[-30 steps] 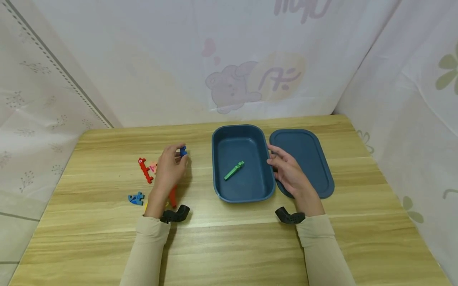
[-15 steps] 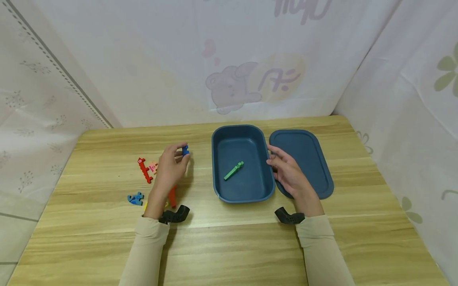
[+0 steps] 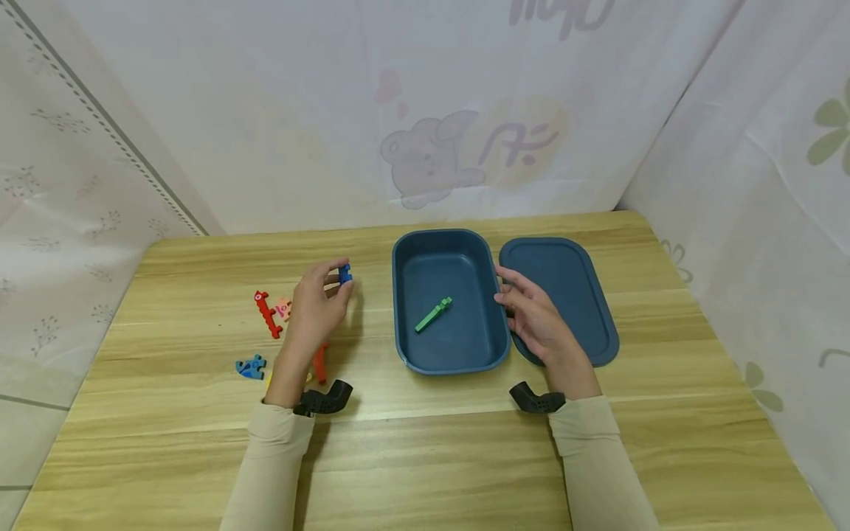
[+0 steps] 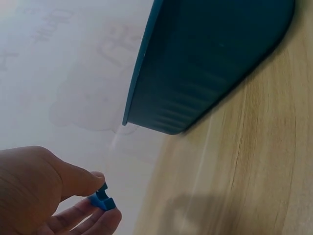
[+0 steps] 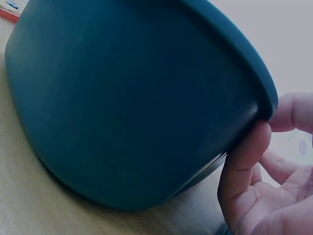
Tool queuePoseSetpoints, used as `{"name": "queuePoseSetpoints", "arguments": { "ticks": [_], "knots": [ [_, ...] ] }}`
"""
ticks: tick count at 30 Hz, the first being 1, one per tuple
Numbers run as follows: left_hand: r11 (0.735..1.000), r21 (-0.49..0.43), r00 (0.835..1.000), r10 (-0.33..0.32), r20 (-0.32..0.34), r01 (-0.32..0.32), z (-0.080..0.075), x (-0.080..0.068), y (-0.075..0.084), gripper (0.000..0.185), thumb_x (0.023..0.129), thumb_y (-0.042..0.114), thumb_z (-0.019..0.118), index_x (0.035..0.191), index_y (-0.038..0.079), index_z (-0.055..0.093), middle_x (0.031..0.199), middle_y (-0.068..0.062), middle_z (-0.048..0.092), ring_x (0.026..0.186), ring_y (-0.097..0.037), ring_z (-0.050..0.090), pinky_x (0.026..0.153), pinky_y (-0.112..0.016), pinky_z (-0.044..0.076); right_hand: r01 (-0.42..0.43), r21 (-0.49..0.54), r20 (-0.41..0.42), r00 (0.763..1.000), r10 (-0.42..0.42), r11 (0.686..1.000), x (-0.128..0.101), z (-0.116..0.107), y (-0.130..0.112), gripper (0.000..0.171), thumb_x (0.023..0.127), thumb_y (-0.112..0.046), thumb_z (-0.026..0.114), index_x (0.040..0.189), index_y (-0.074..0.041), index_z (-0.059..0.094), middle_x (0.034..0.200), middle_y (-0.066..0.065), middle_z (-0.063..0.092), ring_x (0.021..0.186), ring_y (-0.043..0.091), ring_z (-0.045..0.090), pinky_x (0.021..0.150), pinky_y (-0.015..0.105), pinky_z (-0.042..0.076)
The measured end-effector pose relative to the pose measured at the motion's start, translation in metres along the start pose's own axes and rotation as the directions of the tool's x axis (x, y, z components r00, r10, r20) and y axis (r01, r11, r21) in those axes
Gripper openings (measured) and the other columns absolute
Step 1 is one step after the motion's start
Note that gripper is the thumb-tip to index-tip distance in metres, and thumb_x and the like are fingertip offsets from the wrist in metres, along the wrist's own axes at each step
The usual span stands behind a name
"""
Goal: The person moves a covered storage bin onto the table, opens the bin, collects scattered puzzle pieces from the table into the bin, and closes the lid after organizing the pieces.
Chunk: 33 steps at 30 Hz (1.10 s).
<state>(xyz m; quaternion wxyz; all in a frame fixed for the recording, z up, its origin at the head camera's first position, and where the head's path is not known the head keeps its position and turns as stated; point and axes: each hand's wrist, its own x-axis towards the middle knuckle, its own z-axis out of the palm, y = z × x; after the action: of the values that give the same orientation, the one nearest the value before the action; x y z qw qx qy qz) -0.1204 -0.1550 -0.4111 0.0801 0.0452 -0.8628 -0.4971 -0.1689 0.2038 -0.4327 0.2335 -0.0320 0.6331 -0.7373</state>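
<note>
My left hand (image 3: pixel 319 301) pinches a small blue notched toy piece (image 3: pixel 344 274) between thumb and fingertips, raised over the table left of the dark blue box (image 3: pixel 453 371). In the left wrist view, the notched piece (image 4: pixel 101 199) shows by the thumb tip, apart from the box's wall (image 4: pixel 176 88). A green toy piece (image 3: pixel 434 315) lies inside the box. My right hand (image 3: pixel 536 318) holds the box's right side at the rim. The right wrist view has its thumb (image 5: pixel 247 149) against the outer wall just under the rim, with the index finger beside it.
Left of the box lie a long red piece (image 3: pixel 268 315), a pink piece (image 3: pixel 282 308), a blue fish-like piece (image 3: pixel 251 366) and an orange-red piece (image 3: pixel 320 365). A yellow piece is mostly hidden under my left wrist. The flat blue lid (image 3: pixel 567 295) lies right of the box.
My left hand has moved slightly right and up with the blue notched piece in its fingertips. The right hand and the box have stayed in place.
</note>
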Motion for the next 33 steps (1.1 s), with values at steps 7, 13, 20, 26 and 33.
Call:
{"name": "queuePoseSetpoints", "arguments": {
  "ticks": [7,13,20,26,33],
  "knots": [
    [1.0,-0.011,0.999,0.014,0.036,-0.014,0.003,-0.001,0.004,0.042,0.103,0.005,0.066,0.145,0.0,0.061,0.146,-0.023,0.058,0.13,-0.041,0.066,0.106,-0.049,0.059,0.001,0.012,0.003,1.0,-0.001,1.0,0.0,0.0,0.0,0.066,0.11,-0.009,0.047,0.17,-0.008,0.019,0.104,-0.011,0.054,0.087,0.003,0.057,0.068,0.019,0.052],
    [0.999,-0.032,0.998,0.03,0.055,-0.028,0.007,-0.002,0.008,0.042,0.103,0.004,0.066,0.144,0.0,0.061,0.145,-0.022,0.06,0.128,-0.041,0.068,0.104,-0.049,0.059,0.0,0.009,0.001,1.0,0.0,1.0,-0.001,0.0,0.0,0.066,0.11,-0.009,0.048,0.17,-0.008,0.019,0.104,-0.011,0.054,0.087,0.003,0.057,0.067,0.019,0.052],
    [0.998,-0.047,0.997,0.045,0.063,-0.042,0.007,-0.003,0.01,0.042,0.102,0.005,0.067,0.144,0.001,0.061,0.144,-0.022,0.061,0.127,-0.041,0.069,0.103,-0.05,0.06,0.002,0.005,0.004,1.0,-0.002,1.0,0.0,0.001,-0.001,0.066,0.11,-0.01,0.048,0.17,-0.009,0.02,0.104,-0.012,0.054,0.089,0.003,0.056,0.067,0.019,0.051],
    [0.997,-0.059,0.995,0.059,0.076,-0.054,0.01,-0.003,0.012,0.043,0.102,0.006,0.068,0.144,0.0,0.061,0.143,-0.021,0.062,0.126,-0.04,0.069,0.103,-0.049,0.06,0.0,0.001,-0.001,1.0,0.0,1.0,-0.001,0.001,0.0,0.066,0.11,-0.009,0.047,0.17,-0.009,0.019,0.104,-0.013,0.053,0.088,0.002,0.055,0.066,0.018,0.048],
    [0.997,-0.062,0.995,0.059,0.078,-0.054,0.012,-0.005,0.018,0.042,0.102,0.007,0.069,0.143,0.001,0.062,0.142,-0.021,0.062,0.127,-0.039,0.069,0.104,-0.049,0.06,-0.001,-0.003,-0.002,1.0,0.001,1.0,-0.001,0.001,0.0,0.065,0.11,-0.009,0.046,0.17,-0.009,0.019,0.105,-0.013,0.054,0.09,0.002,0.055,0.066,0.017,0.048]
  ]
}}
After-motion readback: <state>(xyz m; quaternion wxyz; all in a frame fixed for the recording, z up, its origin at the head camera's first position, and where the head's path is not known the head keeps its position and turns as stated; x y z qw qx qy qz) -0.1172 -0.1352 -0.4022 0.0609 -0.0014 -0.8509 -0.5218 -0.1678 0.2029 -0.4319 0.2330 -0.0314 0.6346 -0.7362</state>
